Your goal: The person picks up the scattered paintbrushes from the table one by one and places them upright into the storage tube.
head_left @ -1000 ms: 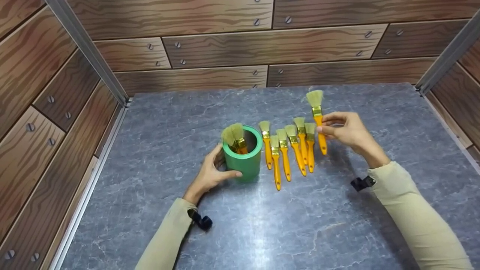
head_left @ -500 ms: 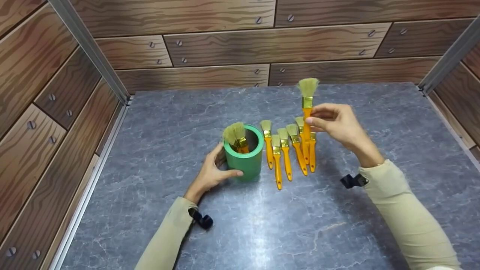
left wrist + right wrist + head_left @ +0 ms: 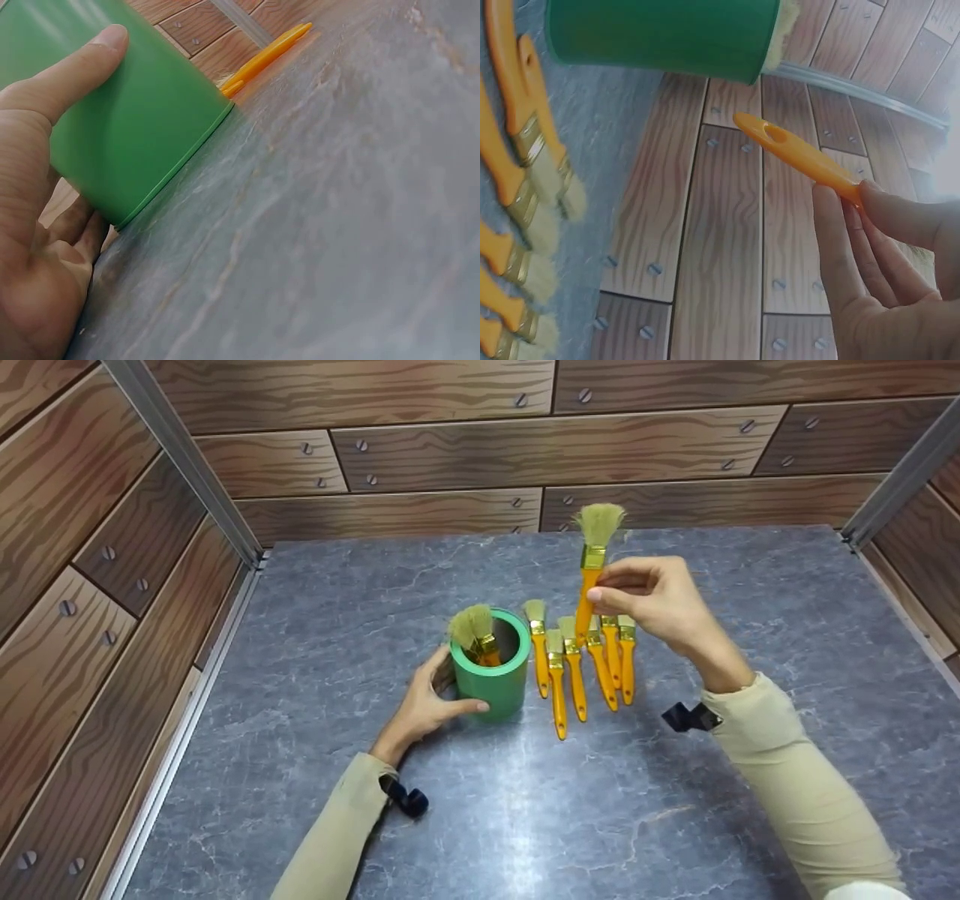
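A green cylindrical container (image 3: 491, 690) stands upright on the table, with paintbrushes (image 3: 472, 630) in it, bristles up. My left hand (image 3: 424, 705) holds it from the left; the thumb lies on the front, and the other fingers go round the far side, partly hidden. In the left wrist view the thumb (image 3: 82, 71) rests on the green wall. Above the table, my right hand (image 3: 656, 600) pinches a paintbrush (image 3: 592, 562) by its orange handle, bristles up. The right wrist view shows the handle's holed end (image 3: 776, 139) pointing toward the container.
Right of the container, several orange-handled paintbrushes (image 3: 577, 675) lie side by side on the grey marbled table (image 3: 600, 810), bristles toward the back. Wood-patterned walls (image 3: 420, 457) with metal corner strips enclose the back and sides.
My right hand has carried the paintbrush left and upward, from the right end of the row to above it. My left hand stays on the container.
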Demonstrator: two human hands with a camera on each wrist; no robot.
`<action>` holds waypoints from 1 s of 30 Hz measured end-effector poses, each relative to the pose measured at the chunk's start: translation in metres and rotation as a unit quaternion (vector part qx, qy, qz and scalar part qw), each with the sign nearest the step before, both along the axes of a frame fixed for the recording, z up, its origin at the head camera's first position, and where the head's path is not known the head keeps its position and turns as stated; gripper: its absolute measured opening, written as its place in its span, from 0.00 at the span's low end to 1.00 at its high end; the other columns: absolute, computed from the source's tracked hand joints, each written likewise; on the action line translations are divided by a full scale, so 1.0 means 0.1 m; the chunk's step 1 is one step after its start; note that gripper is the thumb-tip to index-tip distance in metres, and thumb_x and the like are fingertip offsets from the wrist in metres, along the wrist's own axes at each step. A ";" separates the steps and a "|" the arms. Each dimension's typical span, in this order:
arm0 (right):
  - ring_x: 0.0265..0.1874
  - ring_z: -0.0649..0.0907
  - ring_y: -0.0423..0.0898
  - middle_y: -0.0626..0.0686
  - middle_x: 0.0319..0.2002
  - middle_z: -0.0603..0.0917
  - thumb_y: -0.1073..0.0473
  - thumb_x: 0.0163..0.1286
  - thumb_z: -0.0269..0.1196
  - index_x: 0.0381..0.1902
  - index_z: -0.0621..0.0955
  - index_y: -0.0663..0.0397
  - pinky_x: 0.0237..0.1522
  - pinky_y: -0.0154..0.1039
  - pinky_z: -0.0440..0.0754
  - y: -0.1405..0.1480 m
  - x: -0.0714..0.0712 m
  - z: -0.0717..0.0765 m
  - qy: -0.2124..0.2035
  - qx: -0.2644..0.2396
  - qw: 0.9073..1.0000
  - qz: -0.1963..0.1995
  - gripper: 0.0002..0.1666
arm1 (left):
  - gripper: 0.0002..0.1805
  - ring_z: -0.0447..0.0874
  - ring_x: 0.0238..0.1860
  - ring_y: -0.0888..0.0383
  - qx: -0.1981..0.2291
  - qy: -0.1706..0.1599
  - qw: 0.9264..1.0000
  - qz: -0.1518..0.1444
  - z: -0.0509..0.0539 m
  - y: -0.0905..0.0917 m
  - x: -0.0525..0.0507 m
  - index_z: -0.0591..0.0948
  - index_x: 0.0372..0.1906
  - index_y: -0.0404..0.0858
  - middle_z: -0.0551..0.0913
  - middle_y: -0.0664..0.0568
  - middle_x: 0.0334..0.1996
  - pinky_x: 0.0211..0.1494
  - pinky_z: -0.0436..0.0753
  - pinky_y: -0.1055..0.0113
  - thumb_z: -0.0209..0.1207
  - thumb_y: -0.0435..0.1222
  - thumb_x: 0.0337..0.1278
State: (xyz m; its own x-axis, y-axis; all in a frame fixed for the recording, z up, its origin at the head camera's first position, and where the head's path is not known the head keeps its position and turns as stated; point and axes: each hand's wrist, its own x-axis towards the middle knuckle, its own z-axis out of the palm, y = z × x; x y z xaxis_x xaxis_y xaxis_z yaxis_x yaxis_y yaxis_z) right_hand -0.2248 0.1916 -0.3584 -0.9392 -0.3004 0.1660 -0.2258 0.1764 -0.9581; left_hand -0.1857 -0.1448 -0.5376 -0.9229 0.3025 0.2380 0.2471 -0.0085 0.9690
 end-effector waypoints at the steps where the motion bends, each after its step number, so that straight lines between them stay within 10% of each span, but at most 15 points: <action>1: 0.38 0.94 0.46 0.51 0.38 0.93 0.68 0.72 0.72 0.52 0.86 0.75 0.47 0.45 0.93 -0.02 0.01 0.01 0.002 -0.003 1.000 0.003 0.15 | 0.58 0.70 0.79 0.51 0.001 0.001 1.000 -0.001 0.00 0.00 -0.01 0.66 0.83 0.50 0.74 0.52 0.77 0.83 0.70 0.53 0.84 0.33 0.47; 30: 0.36 0.94 0.50 0.61 0.41 0.93 0.68 0.69 0.74 0.47 0.90 0.65 0.45 0.47 0.94 -0.64 0.08 0.00 0.079 -0.037 0.995 0.041 0.09 | 0.57 0.73 0.77 0.53 -0.007 0.001 1.000 0.001 0.00 -0.02 0.00 0.67 0.82 0.53 0.77 0.55 0.75 0.82 0.72 0.53 0.85 0.36 0.46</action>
State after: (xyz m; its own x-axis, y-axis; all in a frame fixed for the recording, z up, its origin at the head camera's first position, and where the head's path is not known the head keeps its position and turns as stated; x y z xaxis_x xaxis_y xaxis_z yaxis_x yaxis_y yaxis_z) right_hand -0.2171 0.1273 -0.3584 -0.8726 -0.3569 0.3334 -0.3847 0.0819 -0.9194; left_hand -0.1859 -0.1467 -0.5376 -0.9229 0.3043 0.2357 0.2490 0.0050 0.9685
